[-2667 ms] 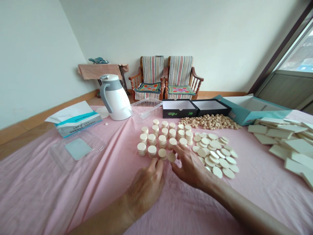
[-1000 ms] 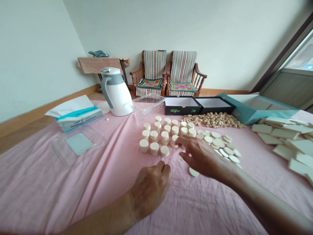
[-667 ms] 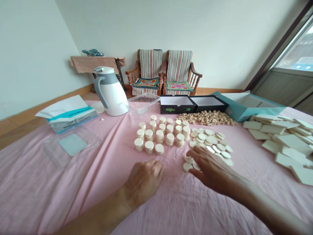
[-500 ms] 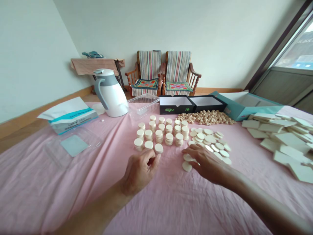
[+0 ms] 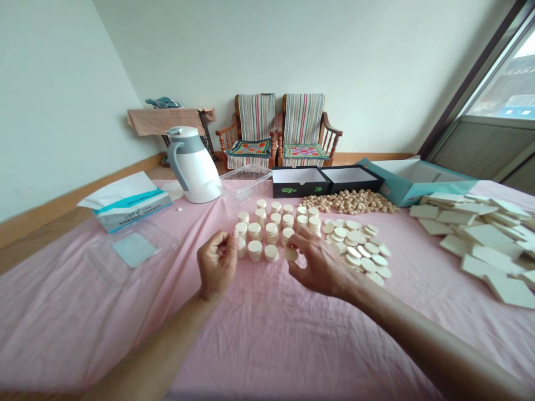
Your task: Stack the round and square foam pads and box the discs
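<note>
My right hand [image 5: 316,265] hovers just above the pink tablecloth [image 5: 267,334] with a cream round disc [image 5: 291,254] pinched between thumb and fingers. It sits at the near right end of several short stacks of discs [image 5: 271,223]. My left hand [image 5: 217,263] is lifted off the cloth, fingers curled toward the thumb, next to the nearest left stack [image 5: 241,247]. What it holds, if anything, is hidden. A loose spread of flat discs [image 5: 359,248] lies right of my right hand.
A white jug [image 5: 193,165], a tissue pack [image 5: 127,201], clear plastic trays [image 5: 134,250], two black boxes [image 5: 326,181], a heap of small wooden beads [image 5: 351,201], a teal box [image 5: 418,179] and cream square tiles [image 5: 485,234] surround the stacks. Two striped chairs [image 5: 278,131] stand behind.
My right hand picked a disc from the loose spread and brought it left to the stacks. My left hand rose off the cloth and curled up beside the left stack.
</note>
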Action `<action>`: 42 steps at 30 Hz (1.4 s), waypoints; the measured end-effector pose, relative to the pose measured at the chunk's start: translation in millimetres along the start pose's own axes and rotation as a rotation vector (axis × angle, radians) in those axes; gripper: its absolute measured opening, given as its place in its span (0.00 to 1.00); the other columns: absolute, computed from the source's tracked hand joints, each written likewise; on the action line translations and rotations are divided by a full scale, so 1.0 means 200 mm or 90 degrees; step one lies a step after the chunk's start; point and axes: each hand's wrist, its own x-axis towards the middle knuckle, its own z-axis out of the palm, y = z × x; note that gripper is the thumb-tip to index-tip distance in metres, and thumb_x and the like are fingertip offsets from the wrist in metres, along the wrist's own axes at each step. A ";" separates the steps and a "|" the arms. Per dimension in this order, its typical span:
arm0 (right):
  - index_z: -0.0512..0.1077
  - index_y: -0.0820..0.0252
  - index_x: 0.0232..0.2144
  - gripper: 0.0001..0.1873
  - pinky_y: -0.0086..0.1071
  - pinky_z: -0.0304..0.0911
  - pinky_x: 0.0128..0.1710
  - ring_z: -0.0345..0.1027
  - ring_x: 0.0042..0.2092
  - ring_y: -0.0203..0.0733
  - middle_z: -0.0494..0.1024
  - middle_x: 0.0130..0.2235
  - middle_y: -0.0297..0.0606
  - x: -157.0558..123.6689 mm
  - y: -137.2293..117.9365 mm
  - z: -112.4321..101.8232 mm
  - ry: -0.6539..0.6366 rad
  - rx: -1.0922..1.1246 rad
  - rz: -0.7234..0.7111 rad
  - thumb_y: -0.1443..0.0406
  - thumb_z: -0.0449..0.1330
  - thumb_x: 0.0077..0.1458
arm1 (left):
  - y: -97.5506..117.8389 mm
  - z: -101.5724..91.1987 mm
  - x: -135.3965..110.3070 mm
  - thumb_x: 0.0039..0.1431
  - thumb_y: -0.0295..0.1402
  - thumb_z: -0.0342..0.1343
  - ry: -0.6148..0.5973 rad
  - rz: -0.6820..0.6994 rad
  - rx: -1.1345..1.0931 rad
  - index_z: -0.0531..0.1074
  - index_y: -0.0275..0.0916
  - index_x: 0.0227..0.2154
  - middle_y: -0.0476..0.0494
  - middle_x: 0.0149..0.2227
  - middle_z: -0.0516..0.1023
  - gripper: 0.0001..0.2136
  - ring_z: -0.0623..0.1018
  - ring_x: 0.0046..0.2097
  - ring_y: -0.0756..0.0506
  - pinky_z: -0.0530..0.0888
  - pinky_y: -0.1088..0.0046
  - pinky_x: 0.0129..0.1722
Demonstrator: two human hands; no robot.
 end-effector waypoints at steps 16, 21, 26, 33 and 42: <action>0.69 0.60 0.36 0.07 0.30 0.58 0.33 0.64 0.32 0.36 0.69 0.35 0.37 0.08 -0.04 0.03 0.101 -0.002 0.024 0.66 0.54 0.55 | 0.02 -0.02 -0.06 0.57 0.29 0.49 -0.308 0.265 0.117 0.67 0.36 0.20 0.51 0.19 0.67 0.11 0.66 0.22 0.53 0.63 0.77 0.25; 0.71 0.60 0.32 0.07 0.29 0.58 0.30 0.64 0.29 0.34 0.69 0.31 0.35 -0.01 0.10 0.00 0.126 0.030 0.073 0.67 0.52 0.57 | 0.00 0.02 -0.12 0.47 0.20 0.49 -0.443 0.330 0.273 0.71 0.37 0.23 0.49 0.22 0.72 0.08 0.71 0.24 0.51 0.65 0.77 0.26; 0.72 0.60 0.32 0.08 0.29 0.59 0.29 0.65 0.27 0.33 0.71 0.32 0.35 -0.07 0.17 0.00 0.121 0.043 0.109 0.67 0.52 0.56 | -0.04 0.05 -0.15 0.52 0.19 0.46 -0.429 0.333 0.382 0.72 0.36 0.25 0.46 0.25 0.74 0.11 0.75 0.28 0.50 0.68 0.77 0.27; 0.72 0.60 0.33 0.08 0.28 0.59 0.28 0.64 0.27 0.33 0.71 0.31 0.35 -0.08 0.21 0.02 0.137 0.055 0.101 0.68 0.52 0.55 | -0.05 0.07 -0.14 0.53 0.19 0.46 -0.412 0.332 0.385 0.74 0.37 0.32 0.45 0.28 0.75 0.13 0.76 0.31 0.49 0.73 0.78 0.32; 0.72 0.57 0.35 0.08 0.31 0.60 0.36 0.66 0.36 0.38 0.73 0.35 0.35 -0.14 0.17 -0.10 -0.137 0.075 0.031 0.70 0.57 0.50 | -0.07 0.08 -0.14 0.54 0.19 0.46 -0.419 0.321 0.368 0.74 0.37 0.35 0.44 0.31 0.76 0.13 0.77 0.34 0.49 0.74 0.76 0.35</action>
